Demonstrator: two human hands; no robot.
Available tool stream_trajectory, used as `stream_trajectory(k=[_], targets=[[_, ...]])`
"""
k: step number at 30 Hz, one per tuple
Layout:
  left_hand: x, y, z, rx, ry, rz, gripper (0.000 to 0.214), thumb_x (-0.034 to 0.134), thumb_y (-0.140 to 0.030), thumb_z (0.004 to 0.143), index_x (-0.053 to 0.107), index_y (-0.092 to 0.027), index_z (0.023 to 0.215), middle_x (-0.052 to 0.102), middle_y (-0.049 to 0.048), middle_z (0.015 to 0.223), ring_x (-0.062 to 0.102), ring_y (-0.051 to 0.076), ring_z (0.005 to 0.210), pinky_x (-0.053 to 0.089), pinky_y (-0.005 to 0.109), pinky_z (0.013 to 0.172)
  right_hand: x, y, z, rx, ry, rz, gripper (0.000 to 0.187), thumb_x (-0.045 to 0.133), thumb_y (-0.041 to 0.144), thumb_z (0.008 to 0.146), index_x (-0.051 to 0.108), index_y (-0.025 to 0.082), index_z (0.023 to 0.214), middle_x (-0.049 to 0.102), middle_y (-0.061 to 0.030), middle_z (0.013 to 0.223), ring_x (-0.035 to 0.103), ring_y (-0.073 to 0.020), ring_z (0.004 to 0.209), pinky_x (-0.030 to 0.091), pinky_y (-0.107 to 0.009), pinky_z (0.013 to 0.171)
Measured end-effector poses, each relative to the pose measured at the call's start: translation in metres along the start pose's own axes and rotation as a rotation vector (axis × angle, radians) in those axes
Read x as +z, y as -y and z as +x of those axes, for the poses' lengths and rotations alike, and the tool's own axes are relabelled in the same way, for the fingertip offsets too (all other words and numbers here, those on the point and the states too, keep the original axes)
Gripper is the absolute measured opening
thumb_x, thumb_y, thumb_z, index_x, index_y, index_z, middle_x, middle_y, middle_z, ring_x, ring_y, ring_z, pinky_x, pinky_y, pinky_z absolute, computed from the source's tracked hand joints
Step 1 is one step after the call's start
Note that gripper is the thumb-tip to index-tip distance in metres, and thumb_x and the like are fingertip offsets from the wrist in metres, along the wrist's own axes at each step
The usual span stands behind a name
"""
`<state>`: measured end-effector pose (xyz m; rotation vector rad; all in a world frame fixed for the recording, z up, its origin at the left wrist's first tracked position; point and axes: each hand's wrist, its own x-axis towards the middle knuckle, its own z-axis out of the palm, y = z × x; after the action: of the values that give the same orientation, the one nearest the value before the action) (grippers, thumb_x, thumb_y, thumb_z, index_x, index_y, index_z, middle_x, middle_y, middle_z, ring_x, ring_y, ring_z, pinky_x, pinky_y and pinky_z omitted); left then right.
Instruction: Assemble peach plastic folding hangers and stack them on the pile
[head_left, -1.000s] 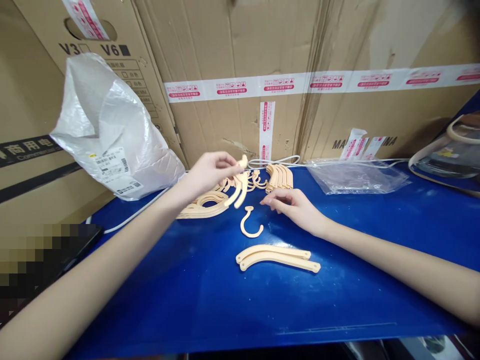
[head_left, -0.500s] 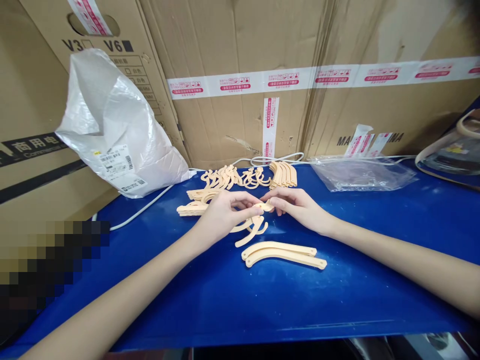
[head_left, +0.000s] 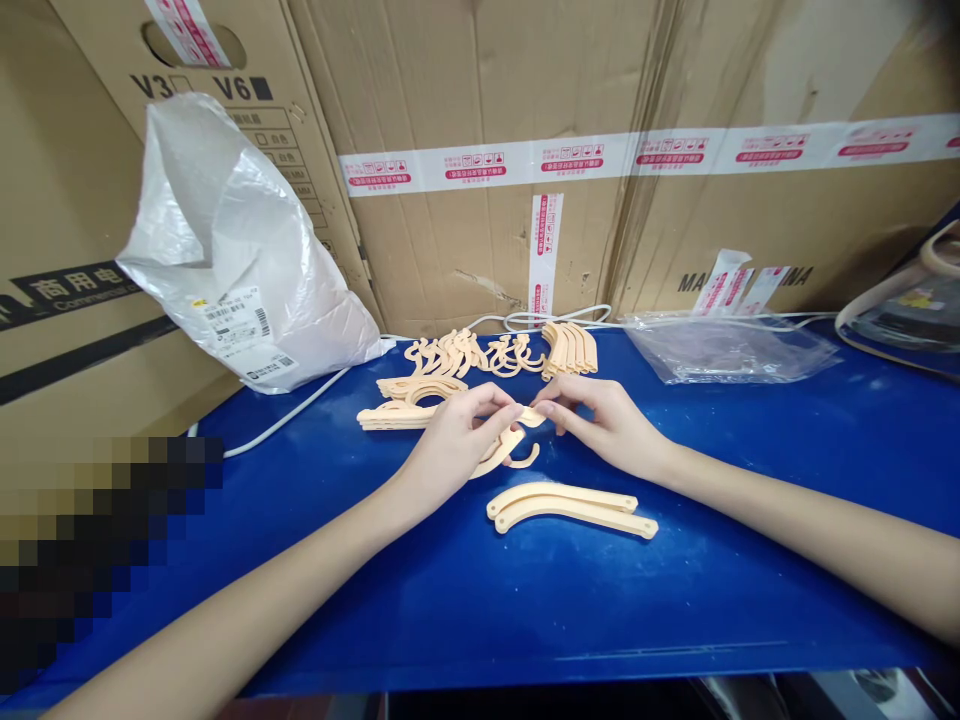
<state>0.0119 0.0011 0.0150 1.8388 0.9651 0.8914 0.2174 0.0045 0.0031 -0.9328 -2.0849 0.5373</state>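
Between both hands, low over the blue table, is a beige plastic hanger piece (head_left: pixel 532 416). My left hand (head_left: pixel 450 440) pinches it with thumb and fingers from the left. From the other side, the thumb and fingertips of my right hand (head_left: pixel 611 425) close on its right end. A curved beige part (head_left: pixel 499 456) shows under my left fingers, partly hidden; I cannot tell whether it is joined to the held piece. Just right of it is a beige hook (head_left: pixel 527 459). Nearer to me, two curved hanger arms (head_left: pixel 574 508) lie side by side.
Behind my hands are a row of beige hooks (head_left: pixel 450 352) and a stack of curved arms (head_left: pixel 570 350). More arms (head_left: pixel 394 418) are stacked at left. A white bag (head_left: pixel 247 260) leans on cardboard boxes (head_left: pixel 480 90). A clear plastic bag (head_left: pixel 727 348) and white cable (head_left: pixel 289 418) lie on the table.
The curved part under my left hand has turned and no longer sticks out toward me as far. Both hands stay close together on the held piece. The view has shifted slightly.
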Motion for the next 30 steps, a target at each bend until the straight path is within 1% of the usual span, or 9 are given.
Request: stream_trajectory(k=[4,8,10,13,17,22,25,30], targets=[[-0.0001,0.0026,-0.0002,-0.026,-0.001,-0.059,0.021,0.057,-0.038,0.088,0.058,-0.018,0.083,0.061,-0.0011,0.072,0.056,0.012,0.06,0.044,0.024,0.058,0.0008,-0.0019,-0.0025,-0.074,-0.044,-0.105,0.021,0.051,0.035,0.095,0.063,0.02,0.088,0.064,-0.0046,0.085,0.058,-0.0162,0.076,0.044,-0.03,0.07],[-0.0019,0.0041,0.0006,-0.038,-0.006,0.012,0.021,0.057,-0.039,0.089,0.057,-0.018,0.086,0.063,-0.0008,0.073,0.053,0.011,0.06,0.035,0.022,0.053,0.0006,-0.0028,-0.0039,-0.175,-0.059,-0.184,0.02,0.048,0.032,0.097,0.062,0.02,0.091,0.065,-0.005,0.089,0.06,-0.0161,0.081,0.045,-0.029,0.074],[-0.0023,0.0037,0.0005,-0.042,0.007,0.031,0.021,0.057,-0.039,0.089,0.057,-0.018,0.086,0.062,-0.0014,0.072,0.048,0.01,0.056,0.03,0.022,0.05,0.0004,-0.0026,-0.0037,-0.191,-0.049,-0.2,0.02,0.048,0.032,0.098,0.062,0.02,0.091,0.065,-0.005,0.09,0.06,-0.0159,0.083,0.046,-0.029,0.075],[-0.0017,0.0021,-0.0005,-0.031,0.01,0.016,0.019,0.055,-0.036,0.09,0.056,-0.018,0.086,0.06,-0.002,0.072,0.046,0.009,0.055,0.029,0.022,0.05,0.0005,-0.0022,-0.003,-0.169,-0.033,-0.214,0.021,0.048,0.034,0.098,0.062,0.02,0.092,0.064,-0.0047,0.089,0.059,-0.0154,0.079,0.046,-0.029,0.073],[0.0,0.0004,-0.0023,0.002,-0.003,0.028,0.018,0.053,-0.035,0.092,0.056,-0.018,0.089,0.063,-0.0002,0.078,0.052,0.012,0.062,0.034,0.023,0.056,0.0012,-0.0025,-0.0028,-0.152,-0.03,-0.22,0.019,0.048,0.033,0.097,0.061,0.02,0.096,0.064,-0.0041,0.09,0.058,-0.0137,0.073,0.045,-0.028,0.068],[0.0016,0.0012,-0.0034,0.029,-0.008,0.018,0.016,0.053,-0.034,0.092,0.056,-0.019,0.088,0.063,0.0003,0.079,0.058,0.014,0.073,0.04,0.025,0.066,0.0021,-0.0017,-0.0025,-0.155,0.0,-0.177,0.02,0.047,0.031,0.098,0.061,0.02,0.106,0.066,-0.0045,0.093,0.06,-0.0143,0.078,0.046,-0.028,0.07],[0.0024,0.0024,-0.0033,0.022,-0.023,0.003,0.015,0.054,-0.034,0.091,0.056,-0.019,0.089,0.063,0.0002,0.08,0.058,0.014,0.073,0.04,0.025,0.066,0.0023,0.0012,-0.0012,-0.131,0.006,-0.106,0.019,0.048,0.029,0.097,0.063,0.02,0.106,0.068,-0.0046,0.096,0.062,-0.015,0.083,0.047,-0.027,0.07],[0.0031,0.0024,-0.0024,-0.021,-0.039,-0.03,0.019,0.057,-0.037,0.089,0.055,-0.019,0.089,0.065,0.0011,0.079,0.058,0.014,0.07,0.04,0.024,0.059,0.0022,0.0052,0.0002,-0.052,0.004,0.005,0.018,0.052,0.03,0.095,0.065,0.02,0.1,0.068,-0.0035,0.091,0.062,-0.0146,0.078,0.047,-0.027,0.065]])
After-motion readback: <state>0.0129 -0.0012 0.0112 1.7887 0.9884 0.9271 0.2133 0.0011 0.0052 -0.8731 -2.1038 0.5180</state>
